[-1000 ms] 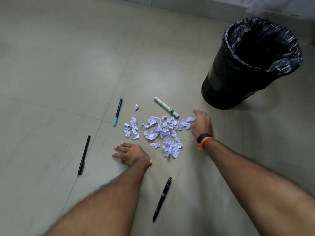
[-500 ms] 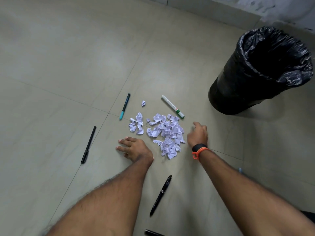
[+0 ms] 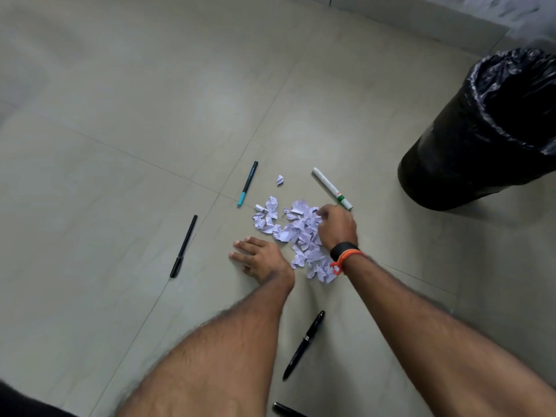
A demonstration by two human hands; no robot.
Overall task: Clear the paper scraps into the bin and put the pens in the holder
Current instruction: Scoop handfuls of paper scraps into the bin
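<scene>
A heap of white paper scraps (image 3: 296, 233) lies on the tiled floor, with one stray scrap (image 3: 280, 179) farther off. My right hand (image 3: 337, 227) rests on the heap's right side, fingers curled into the scraps. My left hand (image 3: 258, 258) lies flat on the floor just left of the heap, fingers spread. A black-lined bin (image 3: 493, 130) stands at the right. Around the heap lie a white marker (image 3: 331, 188), a teal-tipped pen (image 3: 248, 183), a black pen (image 3: 184, 245) and another black pen (image 3: 304, 346). No holder is in view.
A further dark pen end (image 3: 285, 410) shows at the bottom edge. A wall skirting (image 3: 421, 16) runs along the top right behind the bin. Open floor tiles (image 3: 120, 85) stretch to the left and far side.
My right hand has swept leftward from the heap's right edge onto the scraps, pushing them into a tighter pile. The left hand has stayed flat on the floor.
</scene>
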